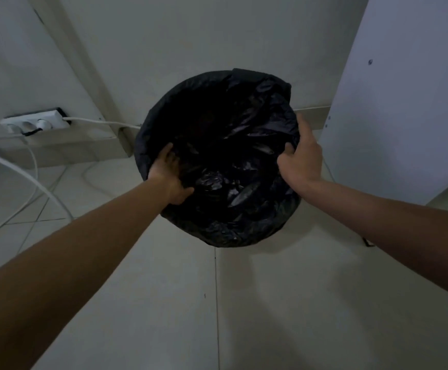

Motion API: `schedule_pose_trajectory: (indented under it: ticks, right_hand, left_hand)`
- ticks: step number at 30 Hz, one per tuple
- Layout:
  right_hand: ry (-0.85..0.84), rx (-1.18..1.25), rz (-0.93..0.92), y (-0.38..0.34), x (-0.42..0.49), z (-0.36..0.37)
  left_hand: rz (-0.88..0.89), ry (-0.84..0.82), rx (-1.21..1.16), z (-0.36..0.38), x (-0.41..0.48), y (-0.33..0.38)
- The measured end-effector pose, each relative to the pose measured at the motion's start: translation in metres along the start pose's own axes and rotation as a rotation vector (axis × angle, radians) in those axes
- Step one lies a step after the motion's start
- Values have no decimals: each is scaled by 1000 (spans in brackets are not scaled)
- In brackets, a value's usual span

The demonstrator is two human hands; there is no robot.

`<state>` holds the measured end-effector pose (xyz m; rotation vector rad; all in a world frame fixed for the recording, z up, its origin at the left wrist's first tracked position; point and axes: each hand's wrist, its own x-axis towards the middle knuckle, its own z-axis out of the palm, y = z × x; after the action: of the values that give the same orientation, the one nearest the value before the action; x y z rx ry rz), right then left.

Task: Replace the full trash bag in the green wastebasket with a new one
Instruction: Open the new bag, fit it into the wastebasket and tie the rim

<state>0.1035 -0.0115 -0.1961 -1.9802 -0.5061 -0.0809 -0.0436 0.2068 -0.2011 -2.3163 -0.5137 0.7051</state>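
Gaping wide and round, a crinkled, glossy black trash bag (233, 209)

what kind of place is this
Probably a home or office room corner: tiled floor, a white power strip with cables plugged in, and a black trash bag standing open.

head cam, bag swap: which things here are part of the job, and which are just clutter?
Job: black trash bag covering the bin; left hand and right hand, both at its rim.
Lying about: power strip, white cable, white panel.
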Motion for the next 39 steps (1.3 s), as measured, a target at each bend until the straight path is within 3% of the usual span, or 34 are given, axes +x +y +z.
schedule_pose_trajectory:
  ticks: [4, 11, 13, 15, 21, 26, 31, 36, 39]
  right_hand:
    - [-31, 14, -21, -5, 4, 4]
    - [-40, 24, 38, 0, 17, 1]
    - [-64, 43, 54, 0, 23, -1]
    - [-93, 58, 80, 0, 29, -4]
    - [-72, 151, 132, -5, 44, 0]
    - [-89, 274, 220, -5, 49, 3]
    - [-145, 352, 237, -7, 42, 13]
    - [-209, 591, 596, -4, 40, 22]
    - [-275, 685, 615, 0, 37, 24]
  left_hand:
    - [0, -73, -69, 3, 1, 6]
    - [91, 177, -265, -19, -10, 17]
    - [170, 321, -468, -32, -18, 23]
    - [293, 363, -676, -48, -31, 31]
    - [565, 506, -643, -66, -35, 47]
    - [489, 648, -683, -70, -18, 43]
    - [406, 660, -761, -74, -8, 33]
    - [301, 644, -781, -73, 7, 13]
    - [174, 676, -741, -66, 17, -2]
